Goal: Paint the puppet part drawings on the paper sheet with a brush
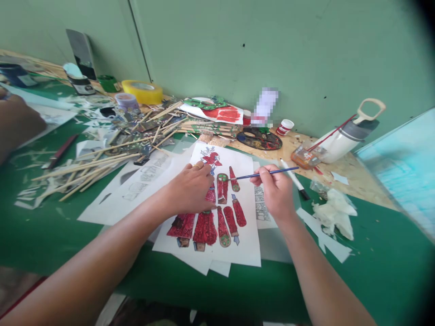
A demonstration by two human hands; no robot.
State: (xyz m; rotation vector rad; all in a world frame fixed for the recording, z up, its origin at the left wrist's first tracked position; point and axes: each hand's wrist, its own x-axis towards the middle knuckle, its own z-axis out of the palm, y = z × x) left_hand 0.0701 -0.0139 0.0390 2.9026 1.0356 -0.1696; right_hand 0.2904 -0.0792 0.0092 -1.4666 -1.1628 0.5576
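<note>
A white sheet of paper (249, 246) carries drawn figure parts painted red and green. Across its left side lies my left hand (193, 188), fingers stretched out and pressed on the paper, covering part of the drawing. My right hand (273, 188) pinches a thin blue paintbrush (249, 174). The brush tip points left and is by the green top of a red painted part; whether it touches I cannot tell. Under this sheet lie more papers (108, 203) with line drawings. A white marker with a black end (295, 181) lies just behind my right hand.
Thin wooden sticks (98, 167) and paper scraps heap up at left. Yellow tape (142, 92), a paint palette (260, 138) and a paint jar (284, 127) stand along the wall. At right are a white bottle (346, 140), an orange water cup (306, 156) and crumpled tissue (335, 213). Another person's hand (20, 117) shows far left.
</note>
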